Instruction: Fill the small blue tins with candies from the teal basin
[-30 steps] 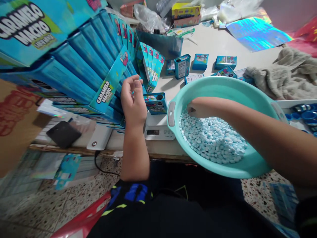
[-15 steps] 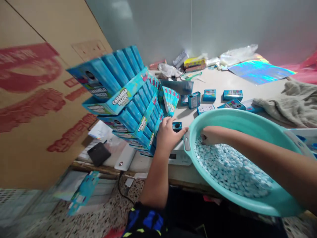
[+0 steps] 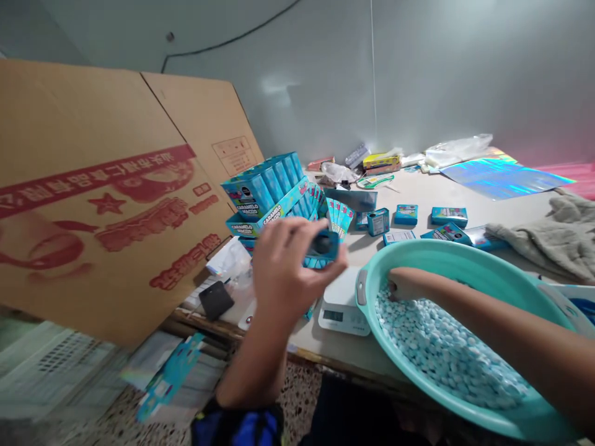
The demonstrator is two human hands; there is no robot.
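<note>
1. Blue card forms the small carton point(image 3: 323, 249) held up above the table, at about twelve o'clock from the scale. A dark round hole shows in its face, and the blurred left hand point(image 3: 286, 266) hides part of it.
2. The fingers point(image 3: 283, 232) of that hand lie together, curled and clamped over the carton's upper edge.
3. The right hand point(image 3: 404, 285) dips into the pale blue candies point(image 3: 441, 353), a loose heap of small, smooth, rounded discs in a teal plastic basin point(image 3: 465, 255). Its fingers are bunched, their tips among the candies; whether they clamp any, I cannot tell.
4. The basin's curved rim sits just beside a white digital kitchen scale point(image 3: 341, 306).
5. At eleven o'clock from the scale, glossy stacked blue cartons point(image 3: 264, 192) rise in a stepped pile.
6. At one o'clock, small boxes point(image 3: 404, 214) stand on the pale tabletop point(image 3: 418, 189).
7. At two o'clock lies shiny holographic film point(image 3: 502, 176); near three o'clock, a crumpled grey towel point(image 3: 548, 235).
8. At nine o'clock leans a corrugated cardboard sheet point(image 3: 93, 204) with red print.
</note>
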